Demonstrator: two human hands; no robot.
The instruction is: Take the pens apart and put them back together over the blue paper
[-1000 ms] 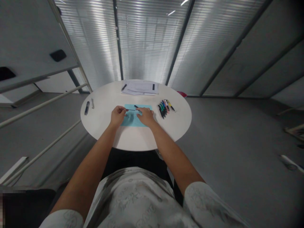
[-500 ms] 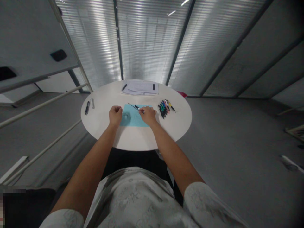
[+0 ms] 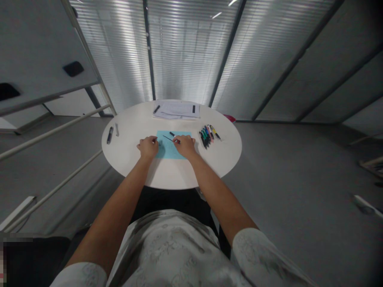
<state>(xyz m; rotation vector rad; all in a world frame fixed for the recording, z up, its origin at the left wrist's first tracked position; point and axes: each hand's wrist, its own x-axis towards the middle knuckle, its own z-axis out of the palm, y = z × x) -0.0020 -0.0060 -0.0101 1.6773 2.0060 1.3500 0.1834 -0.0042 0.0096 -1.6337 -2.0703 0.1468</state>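
Note:
A light blue sheet lies on the round white table under both my hands. My right hand, fingers pinched over the sheet, holds a thin dark pen refill that points up and left. A short dark pen part lies on the sheet just beyond those fingertips. At the sheet's left edge my left hand is closed with fingertips together; anything in them is too small or hidden to make out. Small pieces near its fingertips are unclear.
A row of several pens lies right of the sheet. Papers with dark pens or clips are at the table's far side. A dark pen and a white stick-like item lie at the left. A whiteboard frame stands left.
My left hand has moved right, over the sheet's left part. The refill in my right hand has shifted slightly down and right, away from the pen part on the sheet.

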